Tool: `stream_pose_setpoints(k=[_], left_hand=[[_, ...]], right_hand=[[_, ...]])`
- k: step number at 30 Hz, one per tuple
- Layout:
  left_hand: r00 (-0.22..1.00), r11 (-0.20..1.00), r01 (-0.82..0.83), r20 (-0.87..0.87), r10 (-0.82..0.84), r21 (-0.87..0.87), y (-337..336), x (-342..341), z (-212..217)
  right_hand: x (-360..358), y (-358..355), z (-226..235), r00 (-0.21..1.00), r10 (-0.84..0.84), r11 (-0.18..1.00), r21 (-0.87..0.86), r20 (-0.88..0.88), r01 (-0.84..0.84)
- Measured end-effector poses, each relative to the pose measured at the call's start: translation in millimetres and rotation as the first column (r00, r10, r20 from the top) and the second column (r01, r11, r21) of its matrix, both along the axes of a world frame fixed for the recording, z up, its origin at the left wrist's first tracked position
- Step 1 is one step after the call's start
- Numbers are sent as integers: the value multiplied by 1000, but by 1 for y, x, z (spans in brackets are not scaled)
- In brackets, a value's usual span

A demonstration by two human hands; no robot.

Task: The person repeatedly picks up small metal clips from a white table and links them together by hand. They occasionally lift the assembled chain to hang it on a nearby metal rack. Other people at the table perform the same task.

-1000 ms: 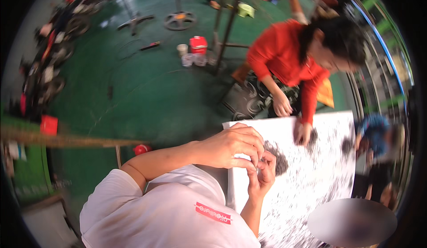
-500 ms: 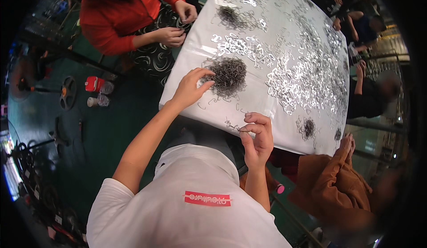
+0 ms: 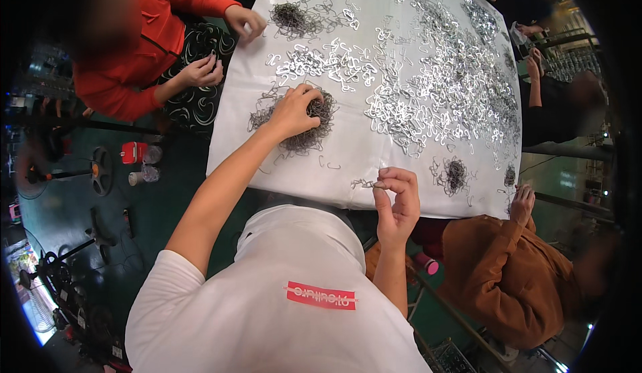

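Note:
A white-covered table [image 3: 361, 152] carries heaps of small metal parts. My left hand [image 3: 294, 109] rests on a dark tangle of thin wire springs [image 3: 314, 136], fingers curled into the pile. My right hand [image 3: 396, 192] is raised at the table's near edge, thumb and fingers pinched on a small silver metal clip [image 3: 364, 184]. A broad spread of shiny silver clips [image 3: 435, 99] covers the middle and far right of the table. A smaller dark wire clump [image 3: 455, 172] lies to the right of my right hand.
A person in a red top [image 3: 134, 45] sits at the left, both hands near another dark wire pile [image 3: 291, 17]. A person in brown [image 3: 495, 266] sits at my right, hand on the table edge. Red container and cups [image 3: 137, 154] stand on the green floor.
The view has swung from the floor onto the table. My left hand has settled deeper into the dark wire pile; my right hand now holds a clip by the near edge.

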State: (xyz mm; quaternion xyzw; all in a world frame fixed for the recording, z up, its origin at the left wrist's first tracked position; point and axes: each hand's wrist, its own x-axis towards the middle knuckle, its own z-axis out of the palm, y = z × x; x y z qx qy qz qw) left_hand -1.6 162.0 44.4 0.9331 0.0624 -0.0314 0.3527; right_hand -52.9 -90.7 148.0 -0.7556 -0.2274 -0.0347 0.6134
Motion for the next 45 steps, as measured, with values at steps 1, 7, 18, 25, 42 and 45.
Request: stream_pose_setpoints(k=[1, 7, 18, 25, 42, 45], left_hand=[[994, 998, -23, 110, 29, -52, -3, -6, 4], [987, 970, -159, -19, 158, -185, -17, -6, 20], [956, 918, -272, 25, 292, -288, -26, -11, 14], [938, 910, -346, -55, 343, -228, -16, -16, 8], [911, 777, -392, -87, 404, -493, 7, -24, 2], [924, 896, -370, 2, 382, -244, 3, -20, 9]], right_hand=[[5, -3, -2, 1000, 6, 1000, 1, -1, -6], [31, -11, -8, 1000, 18, 1000, 22, -21, -18], [46, -17, -11, 1000, -4, 999, 44, -11, 4], [51, -12, -10, 1000, 13, 1000, 24, 14, -13], [56, 4, -5, 997, 71, 997, 13, 11, -71], [55, 5, -6, 996, 76, 997, -16, 39, -76]])
